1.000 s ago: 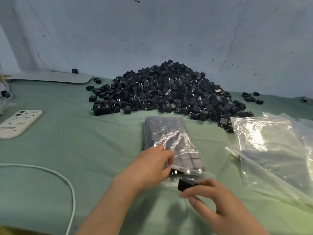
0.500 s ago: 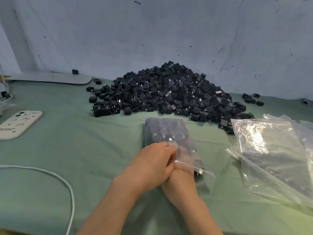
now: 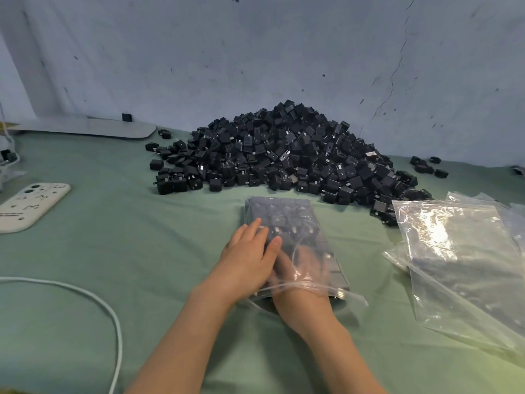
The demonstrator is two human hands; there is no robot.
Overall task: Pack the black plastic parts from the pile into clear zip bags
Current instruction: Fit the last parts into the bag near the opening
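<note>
Head view: at the centre of the frame a clear zip bag (image 3: 284,214) lies flat on the green cloth (image 3: 127,251). Its open mouth faces the lower edge, and black parts are already packed inside. The left hand (image 3: 250,260) lies on the bag's left side with fingers straight and pressed down, probably to pin the bag so it does not slide and to keep the parts level. The right hand (image 3: 301,274) is pushed in through the mouth up to the wrist, likely seating a part among the others. The plastic blurs it, so I cannot tell whether its fingers are curled round a part or stretched out. The pile (image 3: 284,155) of black parts sits just beyond the bag, upper centre against the wall, within easy reach for the next pick. A stack of empty bags (image 3: 460,251) lies at the right edge beside the pile's right foot, ready for use. A white device (image 3: 28,206) at the left edge and a white cable (image 3: 110,308) at lower left are well apart from the work. The bag looks nearly full, but with so large a pile the task seems far from done.
</note>
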